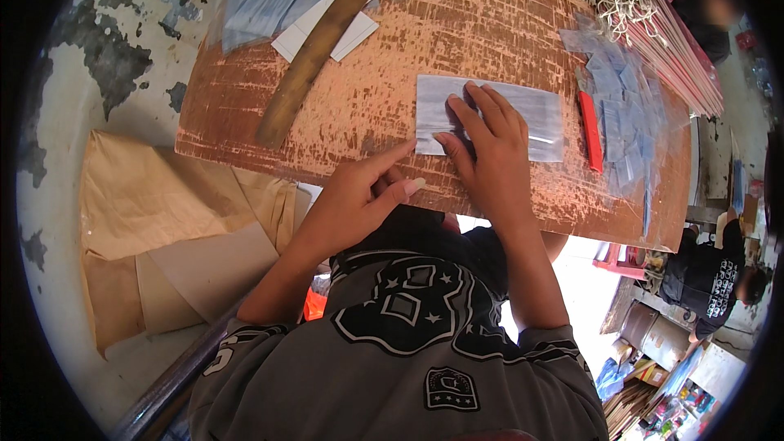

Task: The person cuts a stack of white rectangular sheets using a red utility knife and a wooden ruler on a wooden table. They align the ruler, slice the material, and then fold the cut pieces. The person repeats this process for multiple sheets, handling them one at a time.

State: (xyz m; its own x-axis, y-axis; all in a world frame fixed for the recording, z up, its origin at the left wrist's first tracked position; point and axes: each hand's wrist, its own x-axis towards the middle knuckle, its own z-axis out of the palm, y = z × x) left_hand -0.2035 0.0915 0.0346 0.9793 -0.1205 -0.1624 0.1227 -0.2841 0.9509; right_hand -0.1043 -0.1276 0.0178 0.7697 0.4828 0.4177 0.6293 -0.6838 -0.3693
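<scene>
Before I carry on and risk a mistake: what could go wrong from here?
The translucent plastic sheet might slip or crease under the right hand. The red tool, lying just right of the sheet, could get knocked. The worn, patchy tabletop might snag the sheet's edges.

below the left hand [363, 188] here, a big black star-dotted numeral [418, 300] on the grey shirt [335, 392], lower down, a dark starred badge [452, 389], and out past the right hand [496, 143], white lettering [723, 287] across someone's dark shirt [694, 282]
</scene>
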